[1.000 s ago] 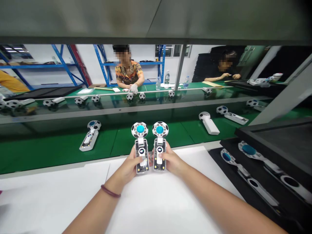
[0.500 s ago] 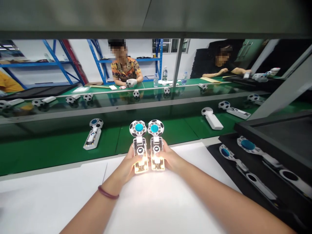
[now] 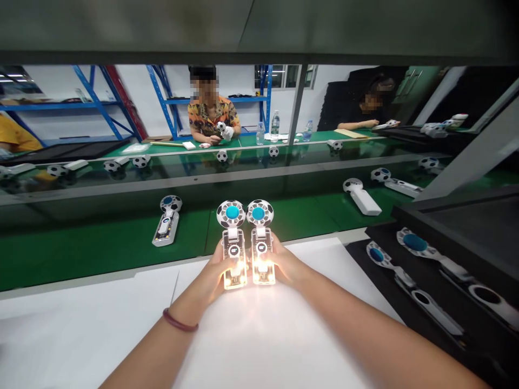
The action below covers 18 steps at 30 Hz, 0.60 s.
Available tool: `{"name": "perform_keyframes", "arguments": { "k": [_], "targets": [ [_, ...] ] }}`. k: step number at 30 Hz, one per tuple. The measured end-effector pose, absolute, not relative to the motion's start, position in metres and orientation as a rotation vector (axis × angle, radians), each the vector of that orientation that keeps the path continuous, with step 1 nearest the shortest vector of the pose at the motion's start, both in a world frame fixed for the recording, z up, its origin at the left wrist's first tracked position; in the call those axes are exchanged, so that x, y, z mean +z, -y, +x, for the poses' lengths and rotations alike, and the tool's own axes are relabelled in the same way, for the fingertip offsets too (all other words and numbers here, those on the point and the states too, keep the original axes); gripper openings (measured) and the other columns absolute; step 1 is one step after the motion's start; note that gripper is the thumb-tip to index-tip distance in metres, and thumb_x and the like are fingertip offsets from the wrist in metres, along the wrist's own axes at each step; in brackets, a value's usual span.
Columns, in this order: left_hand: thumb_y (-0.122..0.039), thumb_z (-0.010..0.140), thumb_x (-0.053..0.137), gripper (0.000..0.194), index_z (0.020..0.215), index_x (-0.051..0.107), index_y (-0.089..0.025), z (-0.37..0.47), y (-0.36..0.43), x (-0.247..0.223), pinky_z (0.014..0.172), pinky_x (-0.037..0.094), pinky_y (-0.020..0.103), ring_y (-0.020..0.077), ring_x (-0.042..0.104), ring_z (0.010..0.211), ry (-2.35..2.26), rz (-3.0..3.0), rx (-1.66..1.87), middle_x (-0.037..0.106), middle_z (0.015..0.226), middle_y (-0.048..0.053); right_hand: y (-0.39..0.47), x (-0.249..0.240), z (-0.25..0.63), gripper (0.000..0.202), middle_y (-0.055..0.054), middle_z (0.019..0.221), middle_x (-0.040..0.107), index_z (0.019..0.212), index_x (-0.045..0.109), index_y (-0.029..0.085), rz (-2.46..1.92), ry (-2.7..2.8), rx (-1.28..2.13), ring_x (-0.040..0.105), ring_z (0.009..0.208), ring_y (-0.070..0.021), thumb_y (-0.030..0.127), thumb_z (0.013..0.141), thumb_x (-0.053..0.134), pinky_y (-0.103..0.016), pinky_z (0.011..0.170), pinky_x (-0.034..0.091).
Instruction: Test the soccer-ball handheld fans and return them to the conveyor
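Side by side above the white sheet, two football-patterned devices stand upright with warm lights glowing in their clear bodies. My left hand is closed round the left device, its thumb on the front. Around the right device my right hand is wrapped, also with the thumb on the front. Each device has a round head with a blue centre and a small lit display. The fingers behind both bodies are mostly hidden. The two heads are nearly touching.
A similar device lies on the green belt at left; a white one lies at right. More devices rest on black foam at right. Across the belt sit two people near bottles.
Devices on the near belt have shifted right, while those on the far belt have moved slightly left. The person opposite has raised a football-patterned item. My hands have barely moved.
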<state>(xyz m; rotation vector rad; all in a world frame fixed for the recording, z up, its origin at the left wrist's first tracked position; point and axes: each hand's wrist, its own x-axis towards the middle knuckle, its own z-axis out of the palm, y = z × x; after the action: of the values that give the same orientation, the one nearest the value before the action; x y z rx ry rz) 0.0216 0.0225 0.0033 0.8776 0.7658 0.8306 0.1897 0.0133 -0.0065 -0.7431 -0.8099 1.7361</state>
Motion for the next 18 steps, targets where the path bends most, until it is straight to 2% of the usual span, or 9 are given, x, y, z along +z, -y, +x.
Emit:
{"name": "perform_keyframes", "arguments": {
  "k": [7,12,18],
  "targets": [
    [-0.015,0.072,0.058,0.069,0.13,0.027,-0.034,0.022,-0.023,0.003,0.072,0.047,0.033,0.021,0.059,0.084,-0.762,0.869,0.826,0.059,0.102,0.003,-0.015,-0.014,0.191,0.067,-0.001,0.094,0.057,0.114,0.034,0.026,-0.739,0.795,1.751,0.059,0.084,-0.0199,0.016,0.057,0.067,-0.037,0.073,0.048],
    [-0.013,0.069,0.058,0.069,0.129,0.027,-0.03,0.024,-0.022,0.004,0.069,0.048,0.033,0.0204,0.06,0.078,-0.774,0.825,0.861,0.062,0.091,0.002,-0.017,-0.019,0.189,0.068,-0.001,0.09,0.057,0.114,0.03,0.026,-0.712,0.8,1.751,0.06,0.079,-0.0209,0.018,0.058,0.068,-0.04,0.07,0.049],
    [-0.016,0.071,0.062,0.068,0.127,0.027,-0.03,0.022,-0.026,-0.004,0.073,0.048,0.037,0.0224,0.06,0.082,-0.71,0.84,0.862,0.06,0.098,0.005,-0.018,-0.025,0.192,0.074,-0.002,0.092,0.058,0.117,0.026,0.026,-0.65,0.886,1.762,0.06,0.081,-0.0211,0.02,0.059,0.071,-0.04,0.072,0.049]
  ]
}}
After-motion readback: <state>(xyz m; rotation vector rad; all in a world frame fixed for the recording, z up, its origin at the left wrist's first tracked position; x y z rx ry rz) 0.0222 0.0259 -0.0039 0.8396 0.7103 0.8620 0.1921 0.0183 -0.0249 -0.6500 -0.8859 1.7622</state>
